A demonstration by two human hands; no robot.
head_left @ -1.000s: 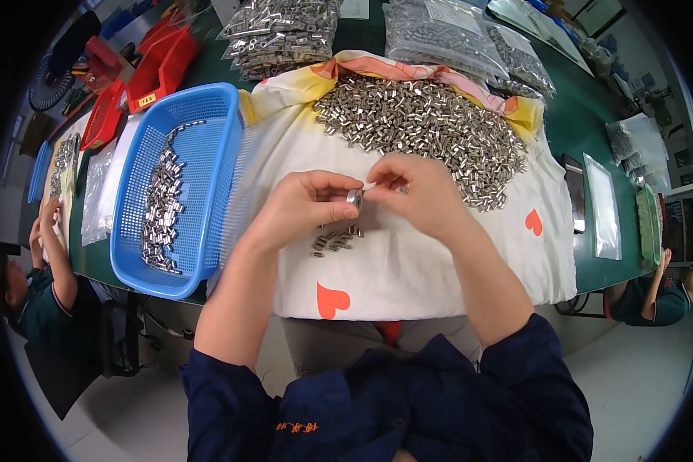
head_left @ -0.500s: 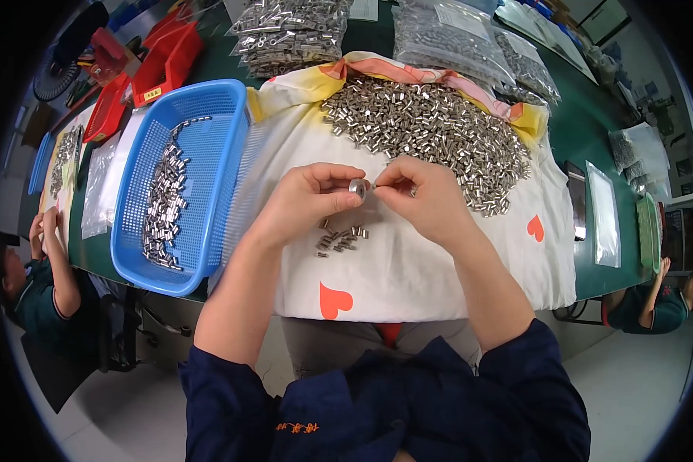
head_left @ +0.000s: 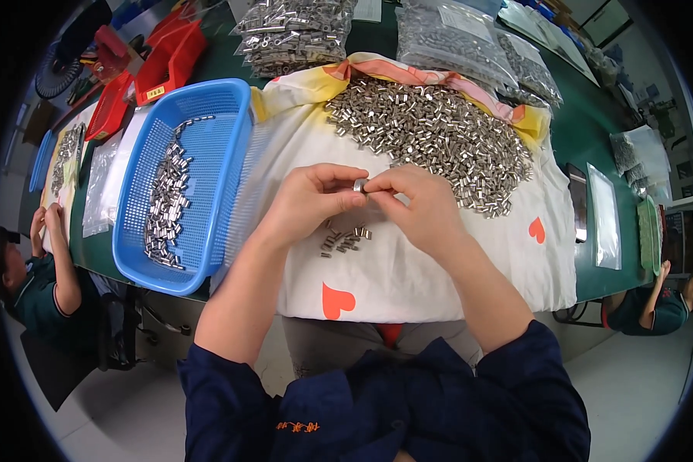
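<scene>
My left hand (head_left: 318,194) pinches a round metal ring (head_left: 359,185) between thumb and fingers, above the white cloth. My right hand (head_left: 417,202) is closed, its thumb and forefinger pressed up to the ring's right side. Whatever those fingertips hold is hidden. A few small metal cylinders (head_left: 346,239) lie loose on the cloth just below my hands. Beyond them spreads a large pile of the same cylinders (head_left: 439,131). To the left of my left arm, a blue plastic basket (head_left: 241,146) holds many shiny cylinders (head_left: 165,208) along its left side.
The white cloth (head_left: 408,289) with red hearts covers the table's front. Bags of metal parts (head_left: 292,38) and more bags (head_left: 454,46) stand at the back. Red bins (head_left: 173,61) are far left. A phone-like dark object (head_left: 576,202) lies right. Co-workers sit at both sides.
My right fingertips have closed in on the ring from slightly apart. The ring has turned, so its open face shows less. My left hand has barely moved.
</scene>
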